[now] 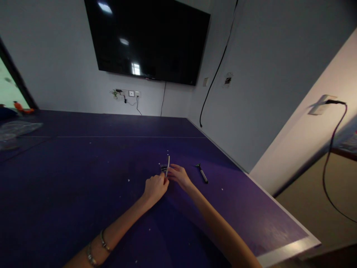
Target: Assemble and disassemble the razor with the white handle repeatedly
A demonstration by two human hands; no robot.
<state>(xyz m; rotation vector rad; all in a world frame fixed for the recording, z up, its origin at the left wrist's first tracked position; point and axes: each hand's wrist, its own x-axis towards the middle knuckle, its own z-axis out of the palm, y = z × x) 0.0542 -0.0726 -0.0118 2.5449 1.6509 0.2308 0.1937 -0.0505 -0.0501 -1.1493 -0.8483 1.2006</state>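
Observation:
A thin white flat piece [168, 163], seen nearly edge-on, stands up from the table between my hands. My left hand [156, 187] is closed, with its thumb and fingers gripping the lower end. From the other side, my right hand [180, 176] has its bent fingertips against the same piece. Just left of it shows a small dark, partly clear object [163, 168] with light bands; whether the two are joined I cannot tell. A razor [202, 174] with a grey and black handle lies to the right of my right hand, touched by neither.
White specks dot the purple tabletop [83, 193]. Crumpled clear plastic [19, 128] lies at the far left, near an orange object [22, 108]. A black cable [214, 78] hangs down the wall at the table's back right edge. A large screen [150, 41] is mounted above.

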